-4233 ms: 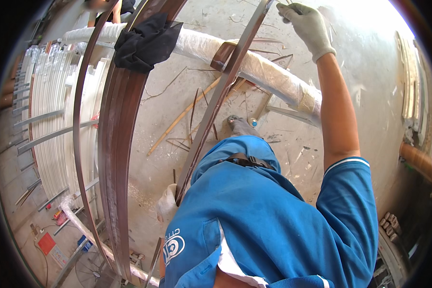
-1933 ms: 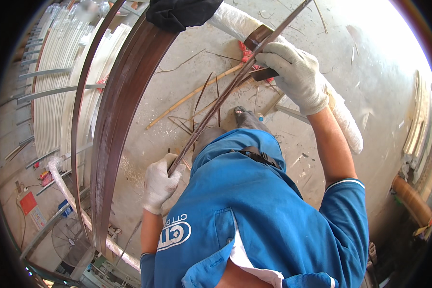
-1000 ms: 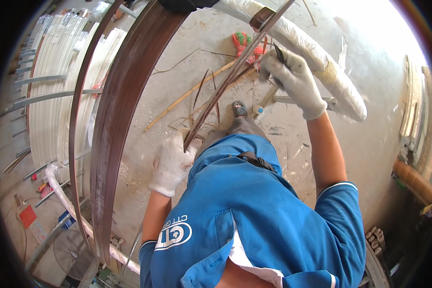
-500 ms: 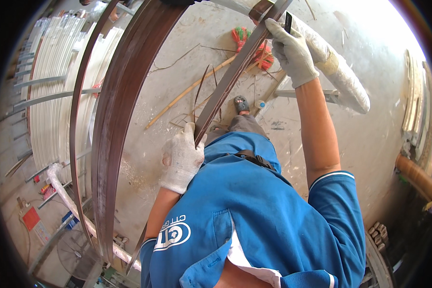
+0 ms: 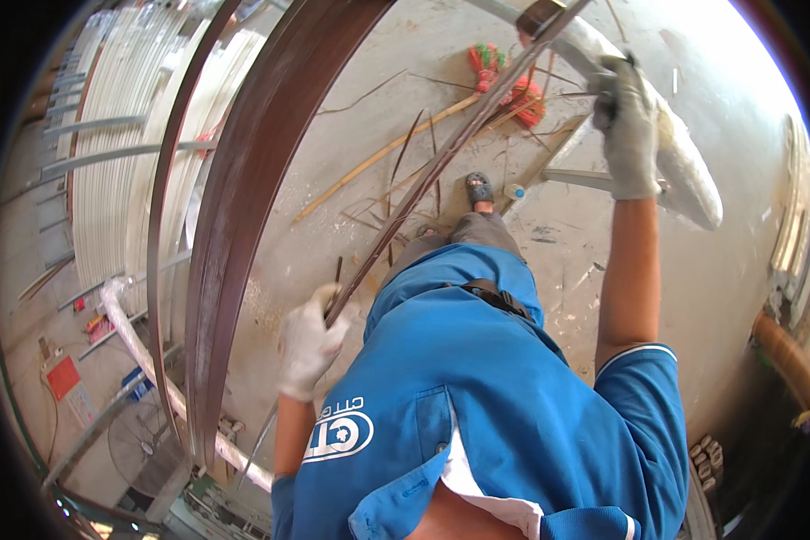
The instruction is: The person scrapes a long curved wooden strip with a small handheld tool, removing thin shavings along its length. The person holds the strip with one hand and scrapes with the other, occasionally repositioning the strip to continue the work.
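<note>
A long, narrow dark brown strip [image 5: 432,171] slants from lower left to upper right in front of my body. My left hand [image 5: 311,346], in a whitish knitted glove, closes around its near lower end. Off the strip, to its right, is my gloved right hand [image 5: 631,135], raised with its fingers curled round a small black tool. Only a bit of that tool shows, so its kind is unclear. The strip's far end passes by a brown piece [image 5: 540,18] on a plastic-wrapped white roll [image 5: 688,162].
Wide brown profiles [image 5: 261,135] stand close on my left, with a thin brown one [image 5: 164,207] beside them. White stacked lengths [image 5: 112,162] lie on metal rack arms further left. On the floor are red-green twine [image 5: 517,94], a wooden stick [image 5: 378,162] and thin offcuts. A fan [image 5: 144,445] stands lower left.
My right hand has come off the strip and moved right, carrying the black tool. My left hand has shifted slightly left and down, still gripping the strip, which has turned to show a narrower side.
</note>
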The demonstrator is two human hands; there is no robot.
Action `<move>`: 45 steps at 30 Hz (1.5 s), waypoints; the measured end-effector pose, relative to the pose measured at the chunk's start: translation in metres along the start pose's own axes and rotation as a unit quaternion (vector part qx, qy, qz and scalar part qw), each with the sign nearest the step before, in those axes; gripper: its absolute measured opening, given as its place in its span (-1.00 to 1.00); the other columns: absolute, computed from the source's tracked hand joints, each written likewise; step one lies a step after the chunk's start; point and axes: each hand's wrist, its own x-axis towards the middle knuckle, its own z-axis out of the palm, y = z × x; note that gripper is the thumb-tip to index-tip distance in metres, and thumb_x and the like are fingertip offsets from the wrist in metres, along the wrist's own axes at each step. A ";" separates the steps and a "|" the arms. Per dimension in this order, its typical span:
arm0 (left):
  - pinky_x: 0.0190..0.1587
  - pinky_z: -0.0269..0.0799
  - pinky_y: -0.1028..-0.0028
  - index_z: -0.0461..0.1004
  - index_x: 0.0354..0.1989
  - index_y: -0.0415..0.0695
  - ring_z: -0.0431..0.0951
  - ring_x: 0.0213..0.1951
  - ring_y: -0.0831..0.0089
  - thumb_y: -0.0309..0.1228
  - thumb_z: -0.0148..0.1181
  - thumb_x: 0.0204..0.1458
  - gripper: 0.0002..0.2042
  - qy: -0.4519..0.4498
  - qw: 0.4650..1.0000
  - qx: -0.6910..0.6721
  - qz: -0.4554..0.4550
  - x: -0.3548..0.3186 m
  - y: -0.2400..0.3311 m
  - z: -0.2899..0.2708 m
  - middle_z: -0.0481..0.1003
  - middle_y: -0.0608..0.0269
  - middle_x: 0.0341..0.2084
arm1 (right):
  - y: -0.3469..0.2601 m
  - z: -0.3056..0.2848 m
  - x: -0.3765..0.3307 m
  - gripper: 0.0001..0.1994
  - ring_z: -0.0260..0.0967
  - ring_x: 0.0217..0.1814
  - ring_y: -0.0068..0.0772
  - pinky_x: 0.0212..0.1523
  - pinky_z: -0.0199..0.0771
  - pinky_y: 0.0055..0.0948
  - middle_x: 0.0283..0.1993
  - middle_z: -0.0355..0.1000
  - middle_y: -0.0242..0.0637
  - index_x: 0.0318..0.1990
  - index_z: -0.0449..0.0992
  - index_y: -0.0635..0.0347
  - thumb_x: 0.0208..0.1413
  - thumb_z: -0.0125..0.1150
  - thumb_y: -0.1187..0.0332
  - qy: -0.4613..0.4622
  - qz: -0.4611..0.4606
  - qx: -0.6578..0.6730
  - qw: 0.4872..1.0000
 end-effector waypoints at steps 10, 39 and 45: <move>-0.47 0.30 0.34 0.57 -0.27 -0.18 0.42 -0.58 0.29 -0.25 0.35 0.06 -0.75 -0.057 0.988 -0.071 -0.125 -0.076 -0.078 -0.005 0.43 0.10 -0.64 | 0.005 -0.003 -0.028 -0.60 0.05 -0.51 -0.79 -0.52 0.01 -0.72 -0.43 0.41 -0.54 -0.01 0.60 0.23 0.45 -0.03 0.08 -0.036 0.058 -0.027 0.997; -0.24 0.52 0.08 0.51 -0.14 -0.20 0.63 -0.30 -0.09 -0.15 0.26 0.13 -0.66 -0.015 0.990 0.050 0.128 0.056 0.070 -0.003 0.59 -0.10 -0.42 | 0.015 0.074 -0.089 -0.72 0.33 -0.32 -0.74 -0.28 0.37 -0.66 -0.34 0.45 -0.54 -0.04 0.56 0.25 0.27 0.32 0.22 -0.139 0.100 -0.016 0.985; -0.27 0.49 0.21 0.56 -0.09 -0.13 0.63 -0.35 0.03 -0.20 0.29 0.10 -0.69 -0.081 0.995 -0.041 0.036 -0.013 -0.034 -0.013 0.57 -0.04 -0.44 | 0.006 0.090 -0.091 -0.78 0.33 -0.32 -0.71 -0.24 0.36 -0.62 -0.36 0.46 -0.52 -0.20 0.61 0.25 0.19 0.41 0.27 -0.118 0.099 -0.033 0.988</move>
